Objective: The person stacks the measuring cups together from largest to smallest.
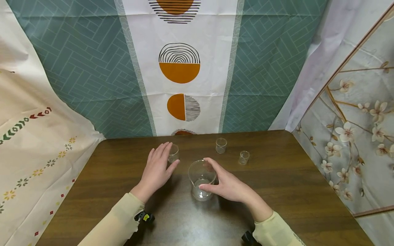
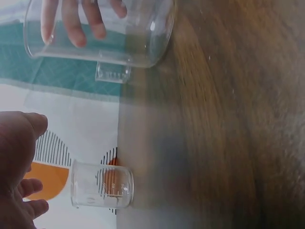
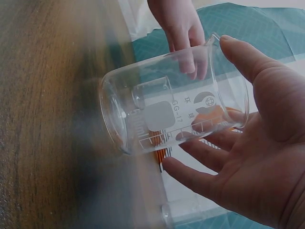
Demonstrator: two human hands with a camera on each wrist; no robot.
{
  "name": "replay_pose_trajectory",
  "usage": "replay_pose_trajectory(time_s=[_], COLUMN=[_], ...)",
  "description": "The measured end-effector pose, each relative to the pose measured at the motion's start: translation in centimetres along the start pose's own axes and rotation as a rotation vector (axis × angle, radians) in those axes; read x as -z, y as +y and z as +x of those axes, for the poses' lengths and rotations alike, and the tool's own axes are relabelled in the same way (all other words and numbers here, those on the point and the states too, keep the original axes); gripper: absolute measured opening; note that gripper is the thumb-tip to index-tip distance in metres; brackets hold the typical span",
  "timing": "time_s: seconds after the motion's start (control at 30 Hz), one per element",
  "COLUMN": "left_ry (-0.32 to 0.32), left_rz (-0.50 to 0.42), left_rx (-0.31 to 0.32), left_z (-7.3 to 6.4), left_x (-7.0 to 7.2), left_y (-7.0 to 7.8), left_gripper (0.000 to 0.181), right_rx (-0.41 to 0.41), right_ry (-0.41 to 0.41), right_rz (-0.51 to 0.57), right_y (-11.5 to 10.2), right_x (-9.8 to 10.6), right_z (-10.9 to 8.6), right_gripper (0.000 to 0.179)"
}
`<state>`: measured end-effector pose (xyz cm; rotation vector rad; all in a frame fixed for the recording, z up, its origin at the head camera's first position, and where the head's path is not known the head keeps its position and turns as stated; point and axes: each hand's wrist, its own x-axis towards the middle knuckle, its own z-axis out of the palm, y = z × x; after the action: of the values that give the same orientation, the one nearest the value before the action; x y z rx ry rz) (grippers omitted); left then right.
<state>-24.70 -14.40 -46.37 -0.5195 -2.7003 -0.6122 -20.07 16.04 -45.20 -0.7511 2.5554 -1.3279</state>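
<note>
A large clear glass beaker stands upright near the middle of the wooden table. My right hand holds it around the upper part, thumb on the near side and fingers on the far side. In the right wrist view the thumb lies at the spout, and white printing shows on the glass. Behind and to the left stands a smaller beaker. Over that one, my left hand hovers with its fingers extended and thumb spread, partly hiding it in the head view.
Two small glass beakers stand farther back on the right, one near the rear edge and a narrower one closer in. A patterned cloth hangs behind the table. A floral panel borders the right side.
</note>
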Motion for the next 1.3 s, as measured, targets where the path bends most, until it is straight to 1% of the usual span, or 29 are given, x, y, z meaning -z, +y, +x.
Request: replay_pose_trajectory(time_s=[0.2, 0.37, 0.67, 0.93, 1.17, 1.3], left_ry=[-0.002, -0.008, -0.035, -0.072, -0.046, -0.057], left_rz=[0.002, -0.007, -0.029, -0.009, -0.036, -0.051], left_rx=[0.023, 0.045, 0.079, 0.115, 0.130, 0.151], left_z=[0.5, 0.9, 1.4, 1.6, 2.0, 2.2], left_x=[-0.5, -0.8, -1.3, -1.6, -1.7, -1.8], left_y=[-0.7, -1.0, -1.4, -1.6, -1.7, -2.0], left_gripper=[0.077, 0.076, 0.077, 0.080, 0.080, 0.083], right_rx=[-0.002, -0.002, -0.010, -0.001, -0.003, -0.007], right_ry=[-0.003, 0.002, 0.001, 0.000, 0.001, -0.001], right_rz=[-0.004, -0.014, -0.016, -0.010, -0.011, -0.006], right_y=[0.0, -0.1, 0.0, 0.0, 0.0, 0.0], right_x=[-0.1, -0.1, -0.1, -0.1, 0.0, 0.0], right_z=[0.0, 0.0, 0.0, 0.0, -0.1, 0.0], right_gripper=[0.092, 0.092, 0.094, 0.091, 0.090, 0.090])
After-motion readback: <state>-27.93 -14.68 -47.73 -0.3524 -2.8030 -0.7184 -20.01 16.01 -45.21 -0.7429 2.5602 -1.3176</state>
